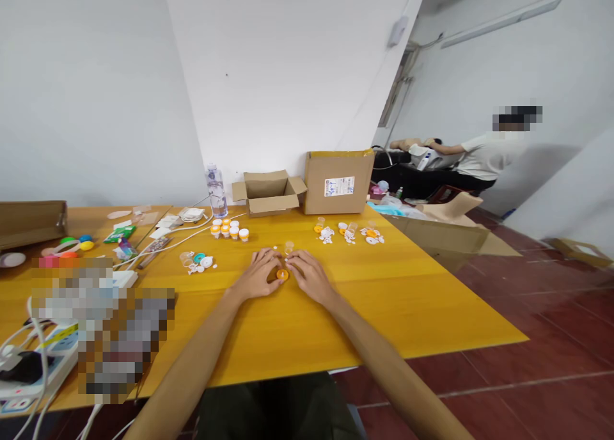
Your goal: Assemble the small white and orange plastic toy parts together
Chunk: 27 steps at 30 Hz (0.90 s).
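Observation:
A round orange cap lies on the table between my hands. My left hand is curled around its left side, with thumb and index finger at its edge. Fingers bent together, my right hand has a small white piece at its fingertips, just above the cap. Beyond the fingertips stands a small clear plastic cup. Another tiny white piece rests past my left fingers.
Several white-and-orange capped jars stand at back left. Piles of small white parts with caps and cups lie back right; another pile is left. Cardboard boxes and a bottle line the wall. Power strips occupy the left. A person sits farther off.

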Tool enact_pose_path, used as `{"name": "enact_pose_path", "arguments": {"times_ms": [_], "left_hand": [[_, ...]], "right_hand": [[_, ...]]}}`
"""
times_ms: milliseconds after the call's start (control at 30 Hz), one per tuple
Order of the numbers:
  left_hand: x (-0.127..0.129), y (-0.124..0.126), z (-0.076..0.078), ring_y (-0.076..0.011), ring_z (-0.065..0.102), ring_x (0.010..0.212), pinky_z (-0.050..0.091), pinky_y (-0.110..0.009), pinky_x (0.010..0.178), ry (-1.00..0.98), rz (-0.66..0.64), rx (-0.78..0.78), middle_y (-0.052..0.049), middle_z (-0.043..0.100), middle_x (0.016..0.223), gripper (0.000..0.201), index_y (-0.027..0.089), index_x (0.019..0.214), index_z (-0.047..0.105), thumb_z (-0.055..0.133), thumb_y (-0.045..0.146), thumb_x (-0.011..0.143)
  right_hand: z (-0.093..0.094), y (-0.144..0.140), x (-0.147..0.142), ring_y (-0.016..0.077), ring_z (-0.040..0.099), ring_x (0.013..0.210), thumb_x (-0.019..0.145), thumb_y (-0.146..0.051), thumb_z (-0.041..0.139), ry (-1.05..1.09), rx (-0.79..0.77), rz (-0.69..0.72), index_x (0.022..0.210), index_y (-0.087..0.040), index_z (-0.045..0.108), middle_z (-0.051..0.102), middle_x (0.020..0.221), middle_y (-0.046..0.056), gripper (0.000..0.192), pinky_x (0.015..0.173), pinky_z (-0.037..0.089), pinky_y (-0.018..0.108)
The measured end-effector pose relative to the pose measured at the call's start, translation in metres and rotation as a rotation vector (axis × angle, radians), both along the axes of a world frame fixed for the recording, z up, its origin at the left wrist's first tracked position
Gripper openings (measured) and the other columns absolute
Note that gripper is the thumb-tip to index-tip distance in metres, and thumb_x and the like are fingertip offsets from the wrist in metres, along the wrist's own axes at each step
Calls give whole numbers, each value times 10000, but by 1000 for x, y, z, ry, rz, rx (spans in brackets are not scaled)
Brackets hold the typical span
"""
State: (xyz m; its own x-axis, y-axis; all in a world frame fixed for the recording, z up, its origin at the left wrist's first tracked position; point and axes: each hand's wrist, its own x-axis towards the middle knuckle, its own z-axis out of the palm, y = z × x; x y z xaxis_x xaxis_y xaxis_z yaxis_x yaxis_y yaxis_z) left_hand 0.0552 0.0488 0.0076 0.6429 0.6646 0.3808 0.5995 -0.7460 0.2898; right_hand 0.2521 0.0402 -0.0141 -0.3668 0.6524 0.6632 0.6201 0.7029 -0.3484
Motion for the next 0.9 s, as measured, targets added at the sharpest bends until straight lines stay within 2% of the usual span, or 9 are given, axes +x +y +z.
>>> {"name": "enact_pose_path", "arguments": {"times_ms": [333, 900], "left_hand": [[2, 0, 1, -272, 473, 1168, 408, -432, 948, 17, -6, -17, -72, 594, 1202, 171, 258, 1014, 607, 589, 307, 851], [1, 1, 2, -272, 470, 1162, 400, -437, 961, 1, -17, -38, -76, 586, 1220, 136, 243, 976, 576, 572, 294, 850]], "right_hand": [[-1, -2, -1, 207, 588, 1005, 941, -153, 509, -110, -17, 99, 896, -239, 681, 631, 1105, 82, 198, 874, 476, 362], [2, -3, -2, 201, 584, 979, 968, -186, 471, -64, -11, 92, 893, -235, 648, 632, 1069, 78, 198, 863, 472, 348]]}}
